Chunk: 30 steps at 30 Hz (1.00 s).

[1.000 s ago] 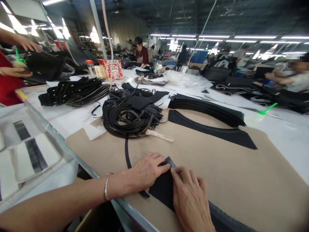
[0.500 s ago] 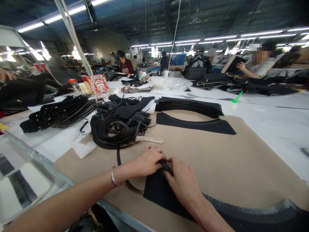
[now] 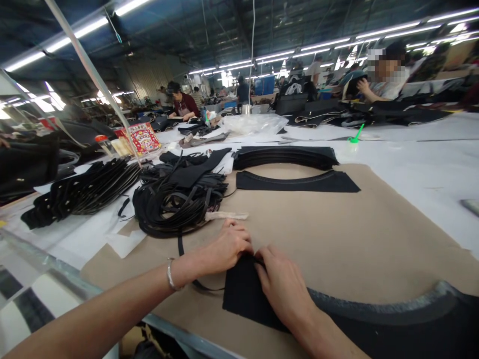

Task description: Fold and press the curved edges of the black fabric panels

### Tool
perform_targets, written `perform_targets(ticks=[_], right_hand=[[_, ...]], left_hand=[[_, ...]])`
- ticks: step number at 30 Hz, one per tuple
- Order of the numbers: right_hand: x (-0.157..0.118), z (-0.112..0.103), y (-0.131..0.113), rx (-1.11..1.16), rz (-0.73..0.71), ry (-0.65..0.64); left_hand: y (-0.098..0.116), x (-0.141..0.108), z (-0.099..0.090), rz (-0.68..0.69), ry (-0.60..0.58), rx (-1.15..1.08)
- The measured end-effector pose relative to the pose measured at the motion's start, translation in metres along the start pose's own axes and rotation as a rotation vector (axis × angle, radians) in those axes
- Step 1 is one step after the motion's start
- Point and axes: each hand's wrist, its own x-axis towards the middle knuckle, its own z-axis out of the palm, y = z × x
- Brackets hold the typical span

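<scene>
Since half a second ago, my left hand (image 3: 234, 244) and my right hand (image 3: 280, 281) have shifted only slightly, and the dark fold that showed between them is now mostly covered by the fingers. Both hands grasp the black piece (image 3: 243, 286). The left holds its far left corner, although I cannot see all its fingertips; the right pinches the edge just beside, with thumb and forefinger.

This piece lies on the brown sheet (image 3: 366, 239), along its near edge, and runs out of view at the lower right. Its curved far side carries a grey band (image 3: 377, 306). A thin black strip (image 3: 180, 244) passes behind my left wrist and comes close to the piece's left end.

At the sheet's far edge lies a similar curved piece (image 3: 299, 182), with a stack of curved pieces (image 3: 284, 157) just behind it. Toward the far left corner sits a tangled bundle of straps (image 3: 164, 209), and an off-white strip (image 3: 227, 215) lies beside it. Further left, on the white table (image 3: 407, 179), there is a slanting pile of black parts (image 3: 78, 194).
</scene>
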Motion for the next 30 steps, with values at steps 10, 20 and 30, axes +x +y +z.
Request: perform_targets(ticks=[10, 20, 30], right_hand=[[-0.010, 0.015, 0.010, -0.003, -0.168, 0.060], [-0.014, 0.016, 0.010, 0.043, -0.179, 0.021], [-0.011, 0.016, 0.008, -0.071, -0.171, -0.081]], left_hand=[[-0.002, -0.020, 0.006, 0.072, 0.034, 0.135], [0.005, -0.040, 0.016, -0.034, 0.210, 0.157], [0.017, -0.056, 0.021, -0.120, 0.154, 0.024]])
